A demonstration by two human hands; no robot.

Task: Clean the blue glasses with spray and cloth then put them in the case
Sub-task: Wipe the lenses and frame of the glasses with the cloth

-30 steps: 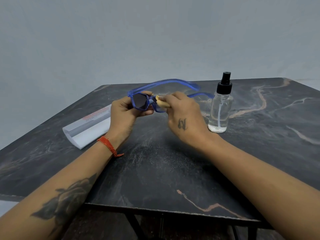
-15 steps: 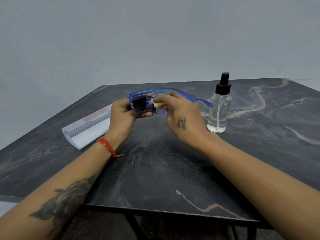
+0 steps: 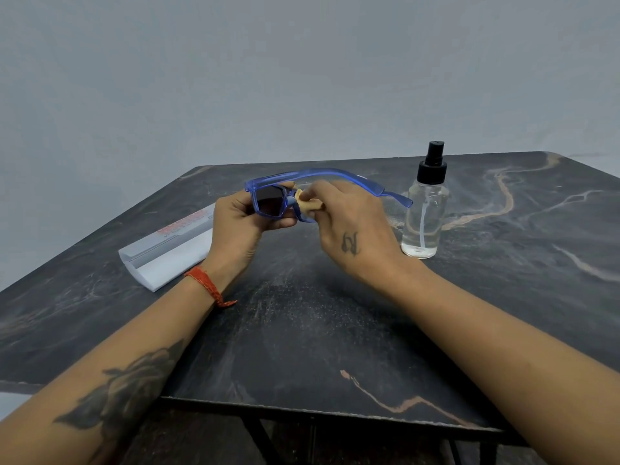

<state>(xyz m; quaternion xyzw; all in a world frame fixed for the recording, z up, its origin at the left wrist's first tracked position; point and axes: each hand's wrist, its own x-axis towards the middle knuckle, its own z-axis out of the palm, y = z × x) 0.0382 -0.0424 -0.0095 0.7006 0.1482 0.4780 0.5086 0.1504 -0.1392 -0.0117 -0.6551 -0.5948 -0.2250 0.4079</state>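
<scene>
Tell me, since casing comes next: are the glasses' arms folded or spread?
Spread. The blue glasses show both arms reaching away toward the spray bottle, while the left hand grips the frame.

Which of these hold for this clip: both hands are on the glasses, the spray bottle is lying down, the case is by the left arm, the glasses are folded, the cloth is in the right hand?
1. Both hands are on the glasses. True: the left hand grips the glasses at one lens, and the right hand works at the other.
2. The spray bottle is lying down. False: the spray bottle stands upright on the table, cap on.
3. The case is by the left arm. True: the white case lies on the table there.
4. The glasses are folded. False: their arms stick out, open.
5. The cloth is in the right hand. True: the tan cloth is pinched against the lens.
</scene>
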